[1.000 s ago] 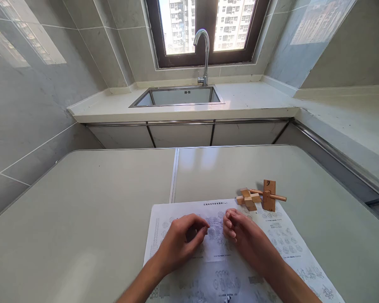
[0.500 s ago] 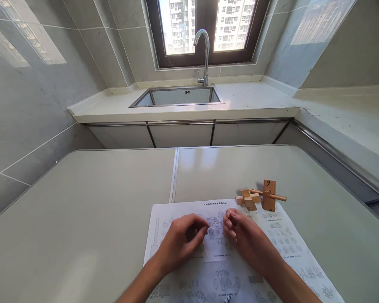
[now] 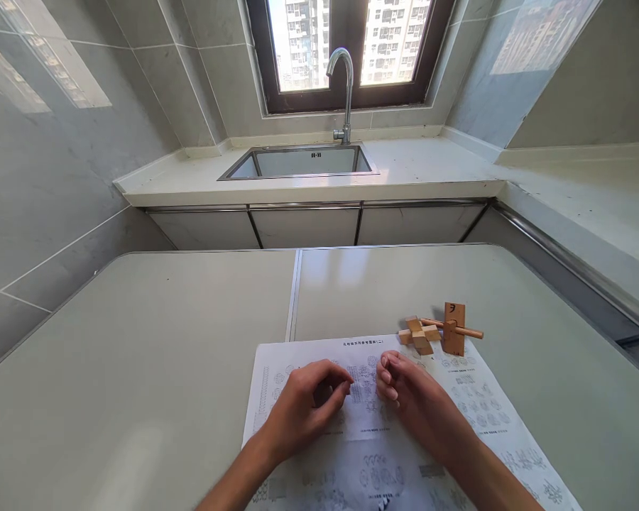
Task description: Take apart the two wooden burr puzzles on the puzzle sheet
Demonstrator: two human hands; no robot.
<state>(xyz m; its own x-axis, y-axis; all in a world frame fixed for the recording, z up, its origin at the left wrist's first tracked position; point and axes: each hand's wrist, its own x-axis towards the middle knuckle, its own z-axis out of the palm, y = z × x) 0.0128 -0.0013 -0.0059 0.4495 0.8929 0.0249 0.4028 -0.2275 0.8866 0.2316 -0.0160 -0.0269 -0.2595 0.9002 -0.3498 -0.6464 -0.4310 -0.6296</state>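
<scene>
My left hand (image 3: 304, 408) rests on a printed instruction sheet (image 3: 473, 411), fingers curled loosely inward with nothing in them. My right hand (image 3: 412, 401) lies beside it on the same sheet, fingers bent together, also holding nothing. The fingertips of the two hands sit a short gap apart. At the sheet's far right corner stands a small wooden burr puzzle (image 3: 419, 335). Next to it is a wooden plate marked with a number, with a dowel through it (image 3: 454, 329). Both wooden pieces lie beyond my right hand, untouched.
The sheet lies on a pale table (image 3: 138, 355) with a seam (image 3: 292, 298) down its middle. Beyond it runs a counter with a steel sink (image 3: 298, 162) and a tap (image 3: 346, 92) under a window. Tiled walls stand left and right.
</scene>
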